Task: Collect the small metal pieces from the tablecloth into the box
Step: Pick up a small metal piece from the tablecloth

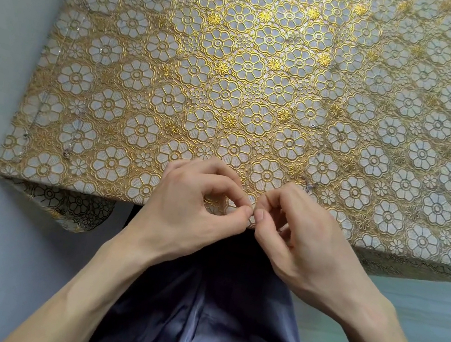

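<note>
The left hand [191, 209] and right hand [296, 235] pinched curled fingertips together at the tablecloth [265, 59] edge; any content was too small to see. Small metal pieces [309, 185] lay nearby; one slipping there would fall off.

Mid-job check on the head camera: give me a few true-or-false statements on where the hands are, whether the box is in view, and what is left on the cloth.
1. The left hand and right hand are both at the near edge of the tablecloth. True.
2. A box stands on the tablecloth. False: no box shows in this view.
3. The hands are at opposite corners. False: their curled fingertips almost meet at the middle of the near edge.
4. A small grey piece lies on the cloth just beyond the right hand. True.
5. The tablecloth is plain white. False: it has a gold flower pattern.
</note>
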Available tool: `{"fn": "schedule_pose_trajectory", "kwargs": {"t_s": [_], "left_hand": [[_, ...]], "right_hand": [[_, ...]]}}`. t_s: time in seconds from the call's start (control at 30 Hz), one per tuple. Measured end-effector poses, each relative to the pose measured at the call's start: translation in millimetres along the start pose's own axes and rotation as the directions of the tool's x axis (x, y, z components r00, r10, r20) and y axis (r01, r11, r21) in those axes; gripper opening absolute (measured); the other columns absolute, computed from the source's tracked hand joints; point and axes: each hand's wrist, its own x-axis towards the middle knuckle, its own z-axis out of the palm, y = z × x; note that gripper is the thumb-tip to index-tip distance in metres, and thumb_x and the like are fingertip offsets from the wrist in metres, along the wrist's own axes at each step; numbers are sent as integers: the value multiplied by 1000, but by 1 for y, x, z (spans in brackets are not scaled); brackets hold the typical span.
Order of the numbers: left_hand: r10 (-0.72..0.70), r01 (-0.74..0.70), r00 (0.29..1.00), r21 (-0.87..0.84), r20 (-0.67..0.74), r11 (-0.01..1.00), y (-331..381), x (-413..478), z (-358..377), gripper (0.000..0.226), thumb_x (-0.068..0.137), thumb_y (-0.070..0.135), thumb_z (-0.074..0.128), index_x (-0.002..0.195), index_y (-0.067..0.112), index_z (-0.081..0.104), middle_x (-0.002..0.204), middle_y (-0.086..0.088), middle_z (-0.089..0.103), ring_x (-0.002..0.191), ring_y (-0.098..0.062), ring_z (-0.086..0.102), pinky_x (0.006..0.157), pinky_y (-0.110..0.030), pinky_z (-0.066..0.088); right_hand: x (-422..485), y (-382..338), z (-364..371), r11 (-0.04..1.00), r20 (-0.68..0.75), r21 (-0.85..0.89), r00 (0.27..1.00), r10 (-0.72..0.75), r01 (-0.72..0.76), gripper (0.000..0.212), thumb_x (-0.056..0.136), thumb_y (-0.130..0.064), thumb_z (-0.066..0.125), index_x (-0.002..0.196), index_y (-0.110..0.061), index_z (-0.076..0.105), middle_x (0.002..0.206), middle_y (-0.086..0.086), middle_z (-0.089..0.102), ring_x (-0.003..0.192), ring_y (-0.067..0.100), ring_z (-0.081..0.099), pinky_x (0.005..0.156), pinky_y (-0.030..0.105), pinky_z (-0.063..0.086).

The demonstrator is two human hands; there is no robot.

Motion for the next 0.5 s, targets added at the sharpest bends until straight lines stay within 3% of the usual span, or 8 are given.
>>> {"fn": "schedule_pose_trajectory", "kwargs": {"t_s": [0.2,0.4,0.5], "left_hand": [[-3,3,1000,-11,-11,1000,0,-1,0,16,74,50,66,74,36,73,91,18,66,94,-8,64,93,-52,45],[-20,19,998,-12,-67,1000,3,-3,4,10,75,52,62,73,44,68,92,21,66,95,5,58,97,-43,41],[-27,26,997,-18,-73,999,3,-3,4,14,75,52,63,72,40,71,92,21,66,91,4,59,94,-40,42]], "right_hand": [[0,0,0,999,9,35,1000,28,-28,19,96,-41,46,92,-25,54,84,-16,50,75,7,52,63,37,49],[0,-7,2,952,19,225,978,209,-208,18,98,-37,52,85,-25,56,70,-4,62,68,17,61,60,28,47],[-1,-7,3,887,73,328,945,318,-324,17,100,-30,56,84,-24,59,68,-1,66,60,12,63,64,39,54]]}}
